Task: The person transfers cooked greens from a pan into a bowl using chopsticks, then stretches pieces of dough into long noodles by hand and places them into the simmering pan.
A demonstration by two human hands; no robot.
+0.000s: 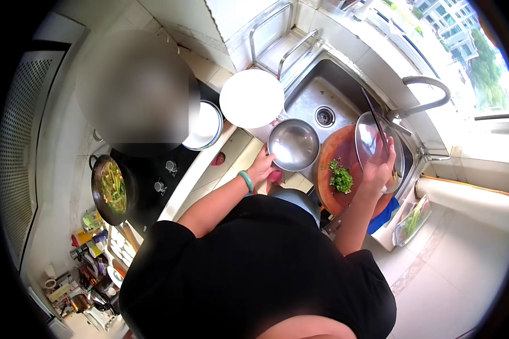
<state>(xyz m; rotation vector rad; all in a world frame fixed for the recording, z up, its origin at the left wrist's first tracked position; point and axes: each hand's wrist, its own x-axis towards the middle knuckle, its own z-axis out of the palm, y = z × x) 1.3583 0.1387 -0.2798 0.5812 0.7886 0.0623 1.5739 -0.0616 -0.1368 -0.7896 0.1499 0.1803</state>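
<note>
My left hand (261, 166), with a green bangle at its wrist, grips the near-left rim of a round metal bowl (293, 144). The bowl's inside looks bare and shiny. My right hand (381, 165) is closed around dark chopsticks (371, 107) that point up and away. Beneath and beside that hand is a clear glass bowl or lid (365, 137); whether the fingers also hold it, I cannot tell. Chopped green herbs (341, 177) lie in a pile on a round wooden cutting board (328, 195), left of my right hand.
A steel sink (336, 85) with a faucet (430, 85) lies ahead. White plate (251, 99) and white bowl (206, 127) stand left of it. On the black stove (147, 175) sits a wok (100, 195) of cooked vegetables. A glass dish (412, 223) is at right.
</note>
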